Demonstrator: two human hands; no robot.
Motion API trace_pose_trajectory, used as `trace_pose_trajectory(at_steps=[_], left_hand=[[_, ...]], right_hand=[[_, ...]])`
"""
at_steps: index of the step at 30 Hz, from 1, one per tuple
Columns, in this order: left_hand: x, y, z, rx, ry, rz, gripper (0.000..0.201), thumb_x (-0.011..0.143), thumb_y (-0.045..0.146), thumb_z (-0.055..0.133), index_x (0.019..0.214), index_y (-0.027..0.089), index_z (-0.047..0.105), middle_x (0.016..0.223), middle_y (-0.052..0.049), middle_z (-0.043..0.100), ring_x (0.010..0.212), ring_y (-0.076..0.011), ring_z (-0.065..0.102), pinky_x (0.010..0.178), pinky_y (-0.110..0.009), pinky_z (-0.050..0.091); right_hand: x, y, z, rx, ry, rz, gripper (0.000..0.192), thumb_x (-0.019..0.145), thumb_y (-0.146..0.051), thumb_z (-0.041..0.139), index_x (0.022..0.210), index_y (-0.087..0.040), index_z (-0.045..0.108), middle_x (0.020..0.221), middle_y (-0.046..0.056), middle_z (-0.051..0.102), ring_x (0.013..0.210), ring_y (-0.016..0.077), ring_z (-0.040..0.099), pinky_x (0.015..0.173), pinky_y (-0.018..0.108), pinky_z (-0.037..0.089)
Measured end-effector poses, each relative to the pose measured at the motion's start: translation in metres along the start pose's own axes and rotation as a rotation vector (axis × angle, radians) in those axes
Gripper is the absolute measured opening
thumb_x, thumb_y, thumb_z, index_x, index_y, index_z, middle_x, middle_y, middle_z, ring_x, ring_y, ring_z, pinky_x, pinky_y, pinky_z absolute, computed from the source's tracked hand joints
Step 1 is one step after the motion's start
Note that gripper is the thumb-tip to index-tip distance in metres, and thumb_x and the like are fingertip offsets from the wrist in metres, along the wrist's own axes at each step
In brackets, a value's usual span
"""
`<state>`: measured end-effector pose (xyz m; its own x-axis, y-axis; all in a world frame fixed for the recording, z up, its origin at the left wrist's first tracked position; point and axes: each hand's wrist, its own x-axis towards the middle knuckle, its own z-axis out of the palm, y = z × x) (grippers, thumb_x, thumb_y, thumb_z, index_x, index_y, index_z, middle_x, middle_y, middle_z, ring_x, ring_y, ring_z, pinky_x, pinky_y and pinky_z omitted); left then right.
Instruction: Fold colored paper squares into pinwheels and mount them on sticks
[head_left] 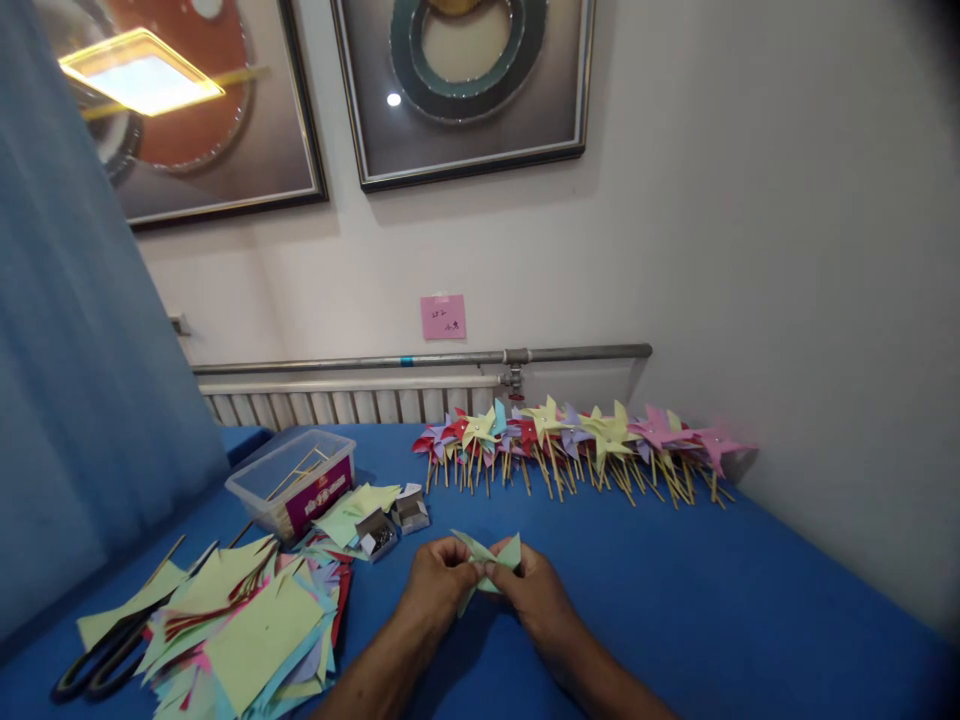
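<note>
The left hand (439, 583) and the right hand (529, 588) meet near the middle of the blue tabletop (675, 600), toward its near edge, fingers pinched together on a pale green folded paper piece (491, 556). The paper sits between the two hands and rises just above the fingertips, its pointed flaps spreading left and right; the fold itself is probably half-formed, though the view is too small to be sure.

Just left of the left hand lie two small open grey boxes (390, 520) holding small metal bits, beside loose light green sheets. Further left, a clear plastic tub with a magenta label (292, 485) holds thin wooden sticks. At the near left corner spreads a heap of coloured square paper sheets (255, 630), with black-handled scissors (105, 655) at its left edge.

Along the far edge, against the wall, runs a row of finished paper pinwheels on wooden sticks (577, 445).
</note>
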<state>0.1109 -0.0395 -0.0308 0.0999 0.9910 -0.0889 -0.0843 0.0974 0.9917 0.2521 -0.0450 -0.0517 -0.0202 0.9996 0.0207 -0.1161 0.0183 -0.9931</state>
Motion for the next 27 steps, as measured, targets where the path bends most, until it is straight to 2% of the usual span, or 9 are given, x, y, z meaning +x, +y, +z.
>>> trace_pose_trajectory(at_steps=[4, 8, 12, 16, 22, 27], left_hand=[[0.000, 0.001, 0.001, 0.006, 0.005, 0.019, 0.032, 0.052, 0.038, 0.079, 0.056, 0.018, 0.054, 0.045, 0.005, 0.051, 0.041, -0.0068, 0.037, 0.046, -0.022, 0.025], [-0.004, 0.006, 0.003, -0.045, -0.031, 0.027, 0.026, 0.053, 0.035, 0.076, 0.059, 0.017, 0.058, 0.049, 0.002, 0.057, 0.043, -0.0082, 0.042, 0.047, -0.022, 0.028], [-0.006, 0.008, 0.003, -0.066, -0.083, -0.018, 0.022, 0.054, 0.032, 0.075, 0.060, 0.016, 0.061, 0.053, 0.000, 0.062, 0.047, -0.0100, 0.048, 0.050, -0.022, 0.033], [-0.005, 0.005, 0.002, -0.025, -0.046, -0.015, 0.025, 0.053, 0.031, 0.077, 0.058, 0.017, 0.057, 0.051, 0.001, 0.060, 0.046, -0.0088, 0.045, 0.049, -0.022, 0.031], [0.001, -0.004, 0.003, 0.024, -0.008, 0.099, 0.026, 0.055, 0.033, 0.077, 0.062, 0.017, 0.058, 0.052, 0.000, 0.062, 0.046, -0.0114, 0.050, 0.048, -0.024, 0.033], [0.004, -0.006, 0.003, -0.025, -0.004, 0.063, 0.029, 0.052, 0.034, 0.079, 0.062, 0.017, 0.058, 0.053, 0.000, 0.062, 0.045, -0.0113, 0.050, 0.049, -0.024, 0.037]], right_hand=[[0.000, -0.001, 0.000, 0.040, -0.077, -0.014, 0.028, 0.067, -0.043, 0.074, 0.072, -0.020, 0.058, 0.062, -0.003, 0.059, 0.063, 0.0166, 0.057, 0.061, 0.027, 0.047], [0.000, 0.001, -0.002, 0.062, -0.120, -0.028, 0.030, 0.068, -0.046, 0.074, 0.074, -0.020, 0.059, 0.068, -0.001, 0.063, 0.067, 0.0177, 0.059, 0.064, 0.028, 0.047], [-0.001, -0.003, -0.004, -0.087, -0.130, -0.090, 0.025, 0.075, -0.043, 0.068, 0.074, -0.019, 0.061, 0.071, 0.000, 0.066, 0.069, 0.0180, 0.059, 0.066, 0.028, 0.047], [-0.004, -0.007, -0.005, -0.214, -0.102, -0.135, 0.020, 0.077, -0.037, 0.064, 0.071, -0.019, 0.062, 0.074, 0.002, 0.070, 0.071, 0.0186, 0.060, 0.067, 0.028, 0.046], [0.002, 0.003, -0.006, -0.213, -0.067, -0.073, 0.031, 0.076, -0.045, 0.065, 0.086, -0.016, 0.071, 0.076, 0.004, 0.073, 0.072, 0.0209, 0.064, 0.065, 0.029, 0.047], [0.002, 0.004, -0.006, -0.154, -0.092, -0.045, 0.033, 0.075, -0.044, 0.066, 0.091, -0.016, 0.072, 0.076, 0.005, 0.073, 0.072, 0.0219, 0.066, 0.067, 0.031, 0.052]])
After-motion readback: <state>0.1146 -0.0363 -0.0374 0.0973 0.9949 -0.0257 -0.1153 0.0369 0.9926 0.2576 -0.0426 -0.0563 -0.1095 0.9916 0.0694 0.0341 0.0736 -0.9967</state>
